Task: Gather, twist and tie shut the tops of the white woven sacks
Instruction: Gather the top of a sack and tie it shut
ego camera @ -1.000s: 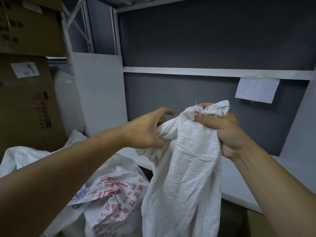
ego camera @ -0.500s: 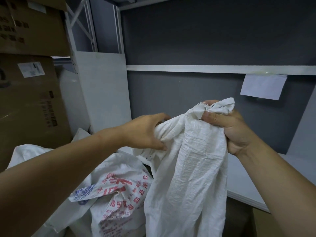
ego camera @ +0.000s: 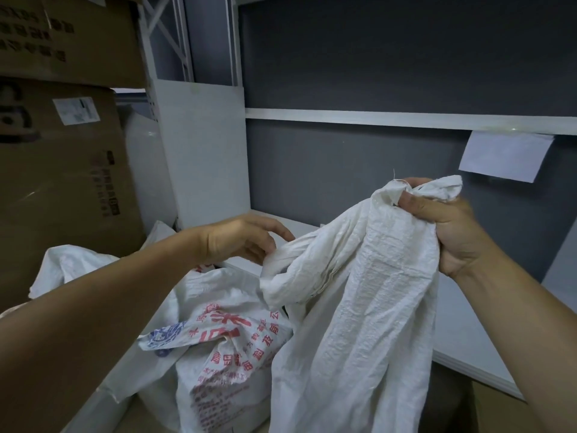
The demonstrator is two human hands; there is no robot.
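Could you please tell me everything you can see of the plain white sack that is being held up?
The plain white sack looks like crinkled woven material, unprinted, and hangs limp and roughly upright. Its top corner is bunched in the grip of the right hand, with a loose thread sticking up there. A gathered fold stretches leftward to the left hand, which pinches its end. The lower body drapes down out of frame, partly in front of the printed sack.
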